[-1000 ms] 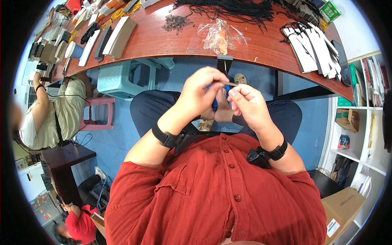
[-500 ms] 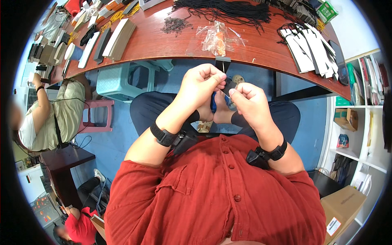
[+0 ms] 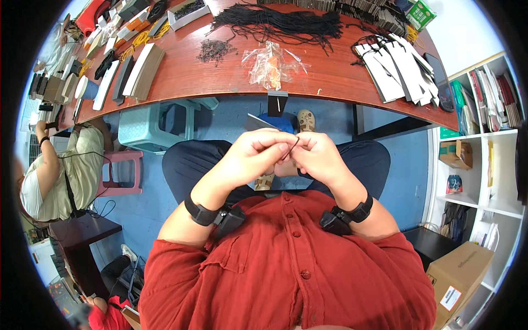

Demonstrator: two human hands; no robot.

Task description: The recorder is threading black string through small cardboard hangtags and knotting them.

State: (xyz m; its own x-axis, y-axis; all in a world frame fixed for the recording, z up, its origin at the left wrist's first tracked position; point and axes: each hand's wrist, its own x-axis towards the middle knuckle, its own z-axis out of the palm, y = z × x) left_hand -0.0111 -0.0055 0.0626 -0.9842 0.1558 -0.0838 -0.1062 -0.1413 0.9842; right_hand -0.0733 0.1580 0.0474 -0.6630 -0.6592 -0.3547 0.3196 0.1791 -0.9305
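Note:
Both of my hands are together above my lap, fingertips pinched and nearly touching. A thin dark cord (image 3: 292, 146) runs between them. My left hand (image 3: 248, 158) is closed with thumb on forefinger, and my right hand (image 3: 320, 158) pinches from the other side; the fingers partly cover the cord. A flat dark grey card (image 3: 260, 124) shows just beyond my left knuckles; I cannot tell whether it hangs on the cord. Past the hands, a black clamp-like piece with a thin pale pin (image 3: 277, 103) sits at the table's front edge.
On the red-brown table (image 3: 187, 74) lie a clear plastic bag (image 3: 269, 66), a bundle of black cords (image 3: 280, 22), a heap of small dark pieces (image 3: 215, 50) and white tags (image 3: 393, 71) with cords. A person (image 3: 49, 176) sits at left beside stools. Shelves (image 3: 476, 165) stand at right.
My hands have come closer together and drawn back toward my body, away from the table edge. The pale strand stretched between them before is not seen; a dark cord shows now.

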